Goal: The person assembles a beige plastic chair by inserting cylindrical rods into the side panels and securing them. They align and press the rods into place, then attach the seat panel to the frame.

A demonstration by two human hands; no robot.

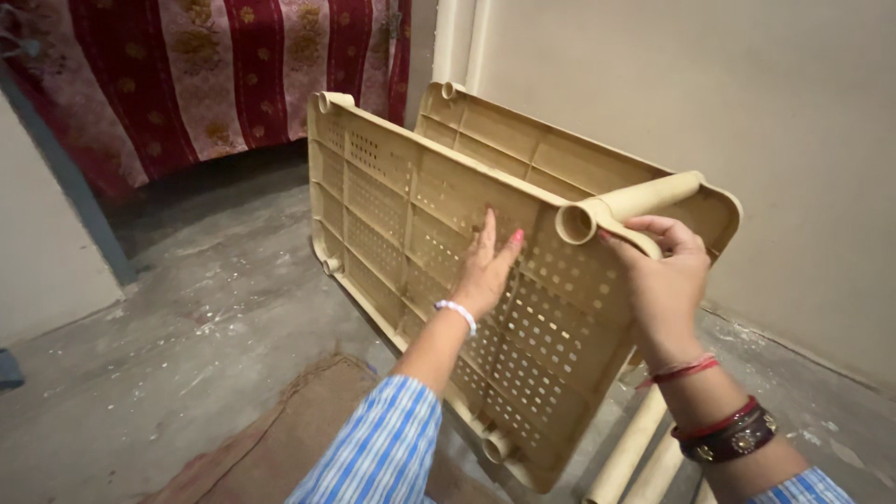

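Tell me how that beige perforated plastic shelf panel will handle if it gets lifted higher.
The shelf panel looks stiff: ribs cross its underside. Probably light for its size, being thin and perforated. Standing on edge under the left hand, it may tip if released; the right hand grips a tube.

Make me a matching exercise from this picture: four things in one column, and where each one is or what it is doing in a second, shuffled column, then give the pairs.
Things
1. left hand
2. right hand
3. striped cloth
4. loose tubes

Places or states
A. hanging at the top left, red with cream bands
B. lying on the floor below the shelf
C. pressed flat against the perforated shelf
D. wrapped around the tube at the shelf corner

Pairs: 1-C, 2-D, 3-A, 4-B
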